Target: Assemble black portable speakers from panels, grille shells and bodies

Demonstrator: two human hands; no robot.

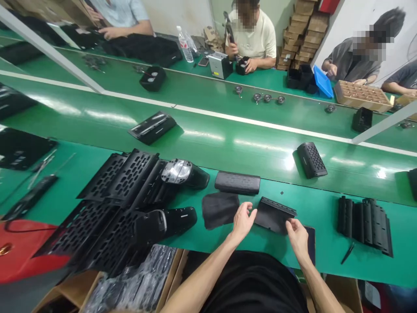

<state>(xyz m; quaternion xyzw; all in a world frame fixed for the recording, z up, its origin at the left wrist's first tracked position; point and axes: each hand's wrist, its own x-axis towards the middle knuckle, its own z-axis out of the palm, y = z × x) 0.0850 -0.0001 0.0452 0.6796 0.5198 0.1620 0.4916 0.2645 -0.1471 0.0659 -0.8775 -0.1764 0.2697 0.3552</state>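
While the right hand [298,238] pinches a black, ridge-edged panel [273,218], the left hand [243,221] is loosely spread, and 1 bottle [185,45] is red-labelled.

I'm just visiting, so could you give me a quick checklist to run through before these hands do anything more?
1. Right hand at the black panel: ok, fingers at its right end.
2. Left hand free: ok, it appears to hold nothing, with fingers spread near the panel's left end.
3. Black sheet nearby: ok, it lies beside the left hand.
4. Pen-like tool out of the way: ok, it lies off to the right, near the ribbed black parts.
5. Work area free of stray bits: probably not ok, a small dark square lies behind the panel.
6. Panel's underside: cannot tell, it is hidden.
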